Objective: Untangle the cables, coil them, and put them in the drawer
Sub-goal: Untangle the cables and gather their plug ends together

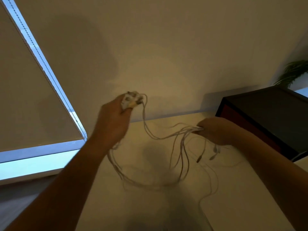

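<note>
A tangle of thin white cables (160, 139) hangs in the air between my hands, above a pale tabletop (233, 189). My left hand (115, 120) is raised and grips several white plugs (131, 100) at one end of the bundle. My right hand (215, 130) is lower and to the right, and it grips a bunch of the strands. Loose loops sag below both hands, and a few small connector ends (215, 150) dangle under the right hand. One strand trails down onto the table. No drawer is in view.
A dark cabinet (270, 119) stands at the back right of the table, with a green plant (293, 72) behind it. A window with a lowered blind (25, 89) fills the left side. A plain wall lies straight ahead.
</note>
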Available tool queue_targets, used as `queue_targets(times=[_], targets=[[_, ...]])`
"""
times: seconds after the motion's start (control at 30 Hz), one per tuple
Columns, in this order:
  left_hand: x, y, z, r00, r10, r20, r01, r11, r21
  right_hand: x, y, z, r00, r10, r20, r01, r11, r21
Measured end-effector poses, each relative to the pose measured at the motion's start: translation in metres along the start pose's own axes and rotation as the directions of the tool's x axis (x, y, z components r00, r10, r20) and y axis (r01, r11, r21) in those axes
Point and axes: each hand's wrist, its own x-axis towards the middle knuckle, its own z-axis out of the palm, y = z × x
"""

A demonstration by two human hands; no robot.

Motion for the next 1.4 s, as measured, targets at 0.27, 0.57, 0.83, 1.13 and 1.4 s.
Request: queue_targets(times=[0.27,0.57,0.83,1.13,1.4], targets=[[-0.029,0.019,0.057,0.931,0.142,0.337,-0.054,0.965,-0.256,-0.005,-0.054,-0.012,0.979,-0.204,-0.029,0.205,0.979,0.022],[-0.022,0.012,0.051,0.782,0.022,0.622,0.001,0.999,-0.037,0.000,-0.055,-0.015,0.964,-0.245,-0.106,0.258,0.957,0.131],[-0.018,0.009,0.035,0.828,0.056,0.558,-0.074,0.997,0.010,0.010,-0.045,-0.005,0.966,-0.220,-0.134,0.245,0.947,0.207],[-0.011,0.009,0.022,0.916,0.024,0.401,-0.093,0.984,0.154,0.014,-0.031,0.002,0.961,-0.212,-0.180,0.249,0.944,0.218],[0.003,-0.002,0.009,0.964,0.022,0.265,-0.034,0.998,0.043,0.009,-0.023,0.008,0.927,-0.172,-0.333,0.288,0.896,0.339]])
